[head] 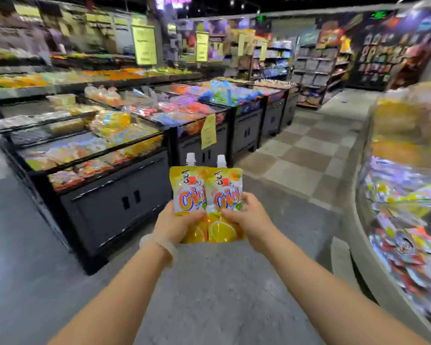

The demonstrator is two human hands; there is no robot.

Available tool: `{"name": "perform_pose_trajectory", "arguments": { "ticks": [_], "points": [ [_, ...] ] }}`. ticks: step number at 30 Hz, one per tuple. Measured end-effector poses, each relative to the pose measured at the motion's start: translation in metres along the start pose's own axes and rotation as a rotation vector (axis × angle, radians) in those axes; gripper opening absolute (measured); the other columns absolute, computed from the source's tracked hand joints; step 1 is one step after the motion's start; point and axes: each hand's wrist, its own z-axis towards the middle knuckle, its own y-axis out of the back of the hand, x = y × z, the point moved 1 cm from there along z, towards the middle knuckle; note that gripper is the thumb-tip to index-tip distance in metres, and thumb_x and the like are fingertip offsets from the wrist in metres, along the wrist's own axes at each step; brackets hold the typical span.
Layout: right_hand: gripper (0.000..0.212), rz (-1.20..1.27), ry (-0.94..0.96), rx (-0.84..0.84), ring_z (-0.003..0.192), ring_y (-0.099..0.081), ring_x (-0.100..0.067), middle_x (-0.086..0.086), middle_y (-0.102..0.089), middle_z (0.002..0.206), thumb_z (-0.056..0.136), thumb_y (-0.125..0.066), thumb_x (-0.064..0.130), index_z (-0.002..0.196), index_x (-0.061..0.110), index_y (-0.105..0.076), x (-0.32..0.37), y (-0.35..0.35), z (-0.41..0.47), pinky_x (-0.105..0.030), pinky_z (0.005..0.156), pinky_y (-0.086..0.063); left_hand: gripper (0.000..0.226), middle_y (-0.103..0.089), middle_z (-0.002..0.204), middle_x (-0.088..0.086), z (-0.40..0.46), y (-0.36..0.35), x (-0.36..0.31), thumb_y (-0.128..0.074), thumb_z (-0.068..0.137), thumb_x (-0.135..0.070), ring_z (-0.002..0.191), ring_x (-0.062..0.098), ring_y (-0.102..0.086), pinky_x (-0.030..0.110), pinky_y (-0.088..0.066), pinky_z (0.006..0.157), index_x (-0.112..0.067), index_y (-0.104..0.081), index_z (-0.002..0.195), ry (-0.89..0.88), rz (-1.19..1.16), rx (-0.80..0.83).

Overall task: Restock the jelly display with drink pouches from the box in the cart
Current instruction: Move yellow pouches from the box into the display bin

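- Left hand (174,224) gripping the left drink pouch (188,195), thumb across its front.
- Right hand (249,216) gripping the right drink pouch (225,202).
- Both upright, side by side, edges touching, above the floor (222,290) beside black display bins (115,200).
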Motion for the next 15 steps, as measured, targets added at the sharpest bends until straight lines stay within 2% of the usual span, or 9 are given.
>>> {"name": "perform_pose_trajectory", "arguments": {
  "ticks": [4,8,11,15],
  "points": [
    [0.053,0.044,-0.014,-0.233,0.085,-0.064,-0.015,-0.006,-0.063,0.105,0.077,-0.072,-0.001,0.12,0.011,-0.042,0.001,0.079,0.025,-0.031,0.072,-0.056,0.049,-0.069,0.109,0.013,0.062,-0.086,0.008,-0.077,0.073,-0.008,0.098,0.031,-0.067,0.051,-0.053,0.089,-0.009,-0.058,0.119,0.073,0.081,0.255],
    [0.057,0.065,-0.001,-0.475,0.091,-0.064,-0.019,-0.011,-0.063,0.113,0.076,-0.072,-0.001,0.123,0.008,-0.042,0.001,0.168,0.041,-0.033,0.078,-0.056,0.057,-0.07,0.11,0.013,0.105,-0.189,0.024,-0.083,0.066,-0.012,0.099,0.032,-0.067,0.053,-0.052,0.09,-0.012,-0.059,0.118,0.115,0.147,0.475],
    [0.057,0.08,0.007,-0.576,0.079,-0.062,-0.009,-0.006,-0.062,0.106,0.077,-0.071,-0.002,0.125,0.008,-0.041,-0.002,0.228,0.059,-0.026,0.068,-0.054,0.048,-0.07,0.109,0.013,0.13,-0.26,0.039,-0.078,0.072,-0.007,0.099,0.033,-0.067,0.054,-0.052,0.091,-0.012,-0.059,0.116,0.153,0.143,0.575],
    [0.057,0.069,0.025,-0.664,0.075,-0.058,-0.002,-0.004,-0.06,0.106,0.078,-0.069,-0.004,0.127,0.006,-0.041,0.004,0.299,0.099,-0.013,0.059,-0.051,0.047,-0.07,0.108,0.013,0.169,-0.339,0.052,-0.076,0.073,-0.005,0.099,0.034,-0.067,0.054,-0.051,0.091,-0.013,-0.06,0.116,0.194,0.129,0.642]
  ]
}}
